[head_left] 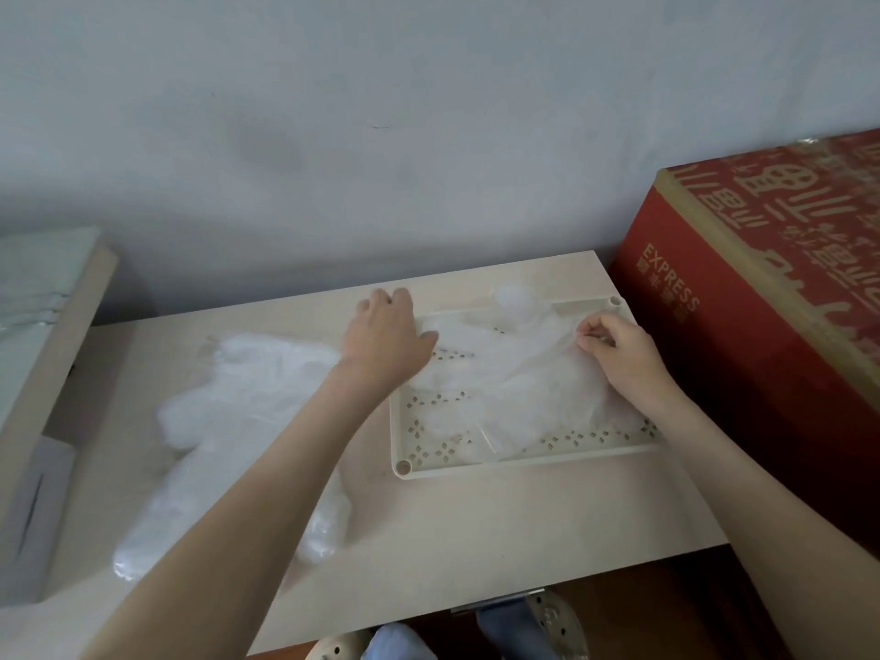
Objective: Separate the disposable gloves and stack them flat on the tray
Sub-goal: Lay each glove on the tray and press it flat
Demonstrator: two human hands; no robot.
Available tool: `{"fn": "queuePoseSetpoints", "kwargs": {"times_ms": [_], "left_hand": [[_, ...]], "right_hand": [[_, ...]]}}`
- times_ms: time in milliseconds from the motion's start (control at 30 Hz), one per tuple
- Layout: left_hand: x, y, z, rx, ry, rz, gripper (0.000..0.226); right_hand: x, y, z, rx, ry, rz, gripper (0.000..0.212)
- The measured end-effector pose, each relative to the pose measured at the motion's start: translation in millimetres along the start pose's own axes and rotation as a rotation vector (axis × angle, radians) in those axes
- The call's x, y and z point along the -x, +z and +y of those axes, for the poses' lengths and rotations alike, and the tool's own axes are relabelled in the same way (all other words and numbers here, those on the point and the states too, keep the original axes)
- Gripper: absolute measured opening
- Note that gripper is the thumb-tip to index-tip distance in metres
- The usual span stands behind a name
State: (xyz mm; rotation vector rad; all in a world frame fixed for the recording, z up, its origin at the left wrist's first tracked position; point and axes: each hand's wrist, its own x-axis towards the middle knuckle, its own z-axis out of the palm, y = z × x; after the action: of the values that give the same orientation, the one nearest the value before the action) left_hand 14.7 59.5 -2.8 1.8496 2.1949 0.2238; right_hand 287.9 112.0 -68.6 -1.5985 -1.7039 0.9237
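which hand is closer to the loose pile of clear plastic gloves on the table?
Left. The left hand rests at the cream perforated tray's left edge, just right of the loose glove pile. The right hand pinches glove film over the tray's right side, farther away.

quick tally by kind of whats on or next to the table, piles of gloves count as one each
Tray: 1
Glove heaps: 2, one loose pile on the table and one on the tray under both hands
Red box: 1
Hands: 2, left hand and right hand
Total: 6
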Motion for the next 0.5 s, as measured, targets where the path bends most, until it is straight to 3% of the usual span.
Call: {"fn": "queuePoseSetpoints", "kwargs": {"times_ms": [67,100,233,400,500], "left_hand": [[0.4,10.5,8.7,0.083,0.156,0.177,0.040],[0.9,17.4,12.5,0.110,0.262,0.181,0.039],[9.9,49.8,18.0,-0.001,0.576,-0.084,0.050],[21.8,63.2,25.9,-0.046,0.586,-0.157,0.086],[28.5,63.5,34.2,-0.131,0.666,-0.128,0.065]], "right_hand": [[-1.2,0.3,-0.5,-0.022,0.014,0.010,0.011],[-1.5,0.5,-0.7,-0.031,0.020,0.011,0.011],[-0.7,1.2,-2.6,-0.071,0.044,0.037,0.008],[2.2,1.9,-9.8,-0.219,0.153,0.109,0.010],[2.1,-0.6,-15.5,-0.199,0.201,0.102,0.008]]}}
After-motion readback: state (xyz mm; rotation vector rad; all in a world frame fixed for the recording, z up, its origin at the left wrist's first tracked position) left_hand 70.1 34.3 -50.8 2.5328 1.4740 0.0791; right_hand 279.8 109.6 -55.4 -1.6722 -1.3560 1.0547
